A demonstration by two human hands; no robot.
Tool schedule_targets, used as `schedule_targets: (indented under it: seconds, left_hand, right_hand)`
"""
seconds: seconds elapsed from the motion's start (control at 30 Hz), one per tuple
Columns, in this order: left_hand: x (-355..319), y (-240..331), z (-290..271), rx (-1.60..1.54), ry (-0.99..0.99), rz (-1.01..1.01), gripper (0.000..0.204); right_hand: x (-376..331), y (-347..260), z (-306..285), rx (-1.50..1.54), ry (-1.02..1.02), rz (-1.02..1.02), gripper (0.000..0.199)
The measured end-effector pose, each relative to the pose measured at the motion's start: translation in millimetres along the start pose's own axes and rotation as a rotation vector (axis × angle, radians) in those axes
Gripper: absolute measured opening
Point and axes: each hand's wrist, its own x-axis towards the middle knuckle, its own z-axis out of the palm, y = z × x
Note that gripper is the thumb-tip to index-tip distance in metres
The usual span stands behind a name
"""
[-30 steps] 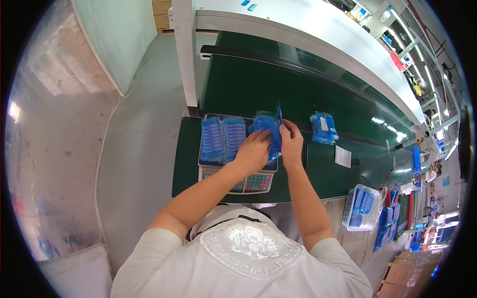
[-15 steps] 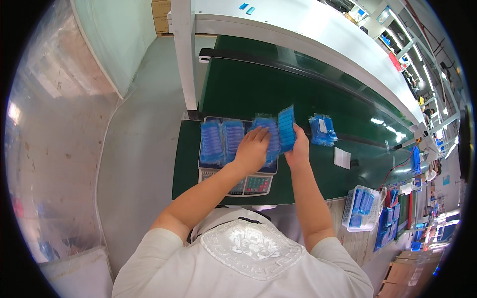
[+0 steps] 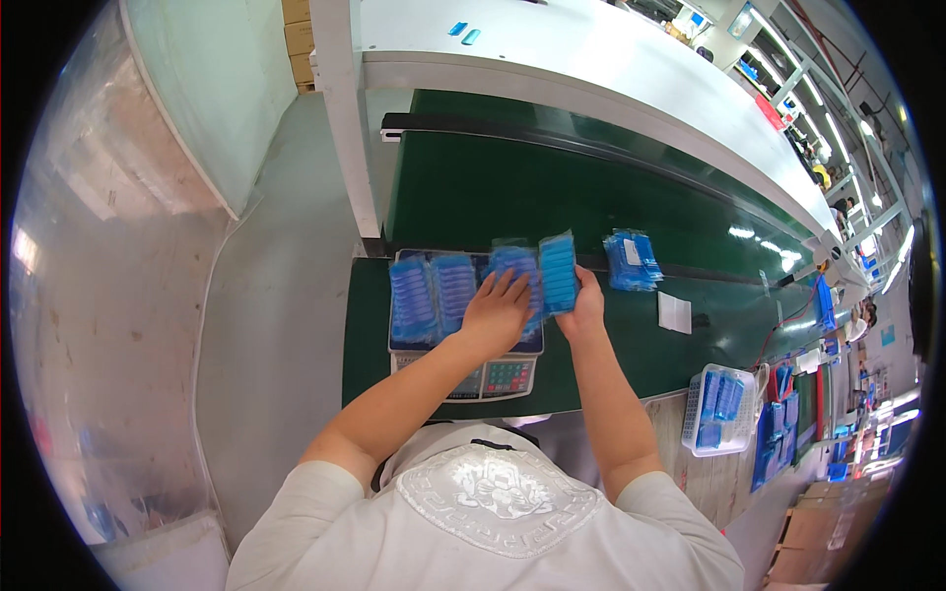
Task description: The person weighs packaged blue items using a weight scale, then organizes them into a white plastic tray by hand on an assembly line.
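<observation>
A digital scale (image 3: 508, 379) carries several clear plastic packets of blue, tube-like pieces, among them a left packet (image 3: 413, 299) and a middle packet (image 3: 454, 292). My left hand (image 3: 496, 317) rests on a third packet (image 3: 516, 261) toward the scale's right side, its fingers stretched out and slightly spread, covering part of it. Just to the right, my right hand (image 3: 583, 307) grips a brighter blue packet (image 3: 558, 268) by its lower right edge, thumb in front. That packet stands tilted up beside the scale's platform.
A pile of blue packets (image 3: 632, 264) lies right on the green tabletop (image 3: 611, 355), near a white paper slip (image 3: 675, 313). Lower right stands a white basket (image 3: 698, 414) holding blue packets. A white shelf (image 3: 552, 44) crosses above the far side, its post (image 3: 347, 148) at left.
The whole view has shifted slightly, so the table sits lower. My left hand stays on the packet with its fingers a little more spread; my right hand still holds its packet.
</observation>
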Motion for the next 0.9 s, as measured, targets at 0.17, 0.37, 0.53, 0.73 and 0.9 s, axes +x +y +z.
schedule_targets:
  seconds: [0.17,0.37,0.53,0.73,0.9]
  left_hand:
    - [2,-1,3,0.029,-0.001,-0.004,0.039]
    - [-2,3,4,0.047,0.012,-0.024,0.038]
    - [-7,8,-4,0.004,0.06,-0.044,0.038]
    - [7,19,-69,-1.556,0.119,-0.514,0.068]
    - [-9,28,-82,-1.698,0.099,-0.513,0.059]
  right_hand:
    - [2,2,-4,-0.16,-0.052,-0.062,0.019]
    - [-1,-12,-1,-0.452,0.063,-0.171,0.02]
    - [-33,-30,9,-0.447,0.073,-0.294,0.031]
    - [-83,-29,47,-0.736,-0.122,-0.376,0.036]
    - [-106,-12,65,-1.227,-0.481,-0.699,0.036]
